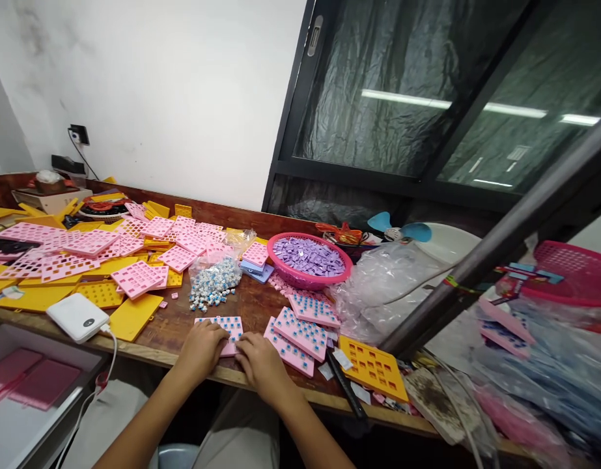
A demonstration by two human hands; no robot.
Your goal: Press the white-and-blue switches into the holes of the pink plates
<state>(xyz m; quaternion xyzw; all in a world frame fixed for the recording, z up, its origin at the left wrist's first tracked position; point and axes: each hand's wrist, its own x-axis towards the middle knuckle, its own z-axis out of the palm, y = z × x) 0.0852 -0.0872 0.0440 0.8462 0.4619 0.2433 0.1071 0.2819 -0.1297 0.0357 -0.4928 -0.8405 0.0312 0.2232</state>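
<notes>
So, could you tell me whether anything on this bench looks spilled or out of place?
Yes. Small blue-and-white parts lie in a loose heap spilling from a clear bag onto the wooden bench, just beyond the pink tray under both hands. Pink plates at left are piled haphazardly.

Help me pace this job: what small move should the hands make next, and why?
Probably the right hand should reach to the loose switch pile for another piece. Both hands, the left hand too, rest on a pink plate at the table edge, and the pile lies just behind it.
</notes>
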